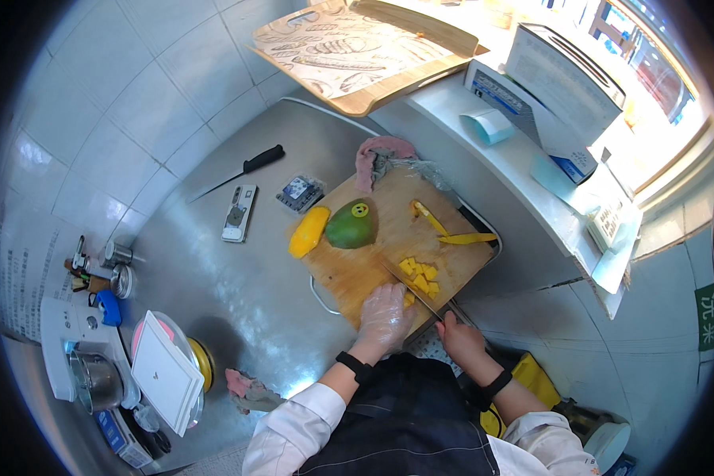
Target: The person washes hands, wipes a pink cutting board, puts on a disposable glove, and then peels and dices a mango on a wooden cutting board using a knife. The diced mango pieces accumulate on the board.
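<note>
My right hand [459, 340], bare, is closed around the handle of a kitchen knife [415, 287], whose blade lies across a wooden cutting board [345, 285]. Beside the blade, my left hand [385, 314] wears a clear plastic glove and rests on yellow mango flesh [409, 298], mostly hidden under its fingers. Diced mango [421, 276] lies on the blade's other side. Farther up the board are a green mango [352, 226] with a round sticker, a peeled mango piece [309, 232] at the left edge, and strips of yellow peel [461, 238] at the right.
A black-handled knife [264, 159], a phone [239, 214] and a plastic box of dark berries [300, 193] lie on the steel counter. Cloths lie behind the board [372, 159] and near my left sleeve [249, 390]. A kitchen scale [56, 351] stands left; a raised ledge holding boxes [559, 77] borders the right.
</note>
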{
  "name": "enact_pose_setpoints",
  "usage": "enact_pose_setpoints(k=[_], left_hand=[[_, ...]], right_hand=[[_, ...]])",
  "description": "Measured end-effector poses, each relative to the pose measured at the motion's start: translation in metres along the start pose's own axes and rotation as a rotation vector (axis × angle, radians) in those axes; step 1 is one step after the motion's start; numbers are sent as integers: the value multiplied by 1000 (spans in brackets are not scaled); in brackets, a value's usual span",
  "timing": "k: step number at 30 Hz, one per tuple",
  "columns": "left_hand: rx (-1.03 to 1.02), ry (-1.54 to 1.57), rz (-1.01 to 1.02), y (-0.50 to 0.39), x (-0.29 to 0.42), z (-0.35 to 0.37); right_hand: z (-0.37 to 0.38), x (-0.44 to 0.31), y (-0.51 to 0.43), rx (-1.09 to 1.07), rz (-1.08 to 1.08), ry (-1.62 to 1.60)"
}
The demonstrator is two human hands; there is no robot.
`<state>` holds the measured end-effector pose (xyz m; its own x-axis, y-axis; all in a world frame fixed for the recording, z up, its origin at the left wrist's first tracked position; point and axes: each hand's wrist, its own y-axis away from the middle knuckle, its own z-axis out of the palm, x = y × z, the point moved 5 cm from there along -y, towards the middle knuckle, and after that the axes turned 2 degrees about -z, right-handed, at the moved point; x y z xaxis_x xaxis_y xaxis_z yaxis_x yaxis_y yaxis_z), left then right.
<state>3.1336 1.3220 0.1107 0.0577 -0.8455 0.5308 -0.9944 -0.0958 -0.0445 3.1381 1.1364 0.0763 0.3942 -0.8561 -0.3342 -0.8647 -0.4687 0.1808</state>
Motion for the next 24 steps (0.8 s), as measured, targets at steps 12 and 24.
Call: enact_pose_setpoints(k=[12, 24], left_hand=[[106, -19, -157, -2, -5, 2], [84, -83, -158, -10, -13, 5]], right_hand=[[-5, 9, 14, -64, -21, -86], [-8, 27, 35, -124, 123, -208]])
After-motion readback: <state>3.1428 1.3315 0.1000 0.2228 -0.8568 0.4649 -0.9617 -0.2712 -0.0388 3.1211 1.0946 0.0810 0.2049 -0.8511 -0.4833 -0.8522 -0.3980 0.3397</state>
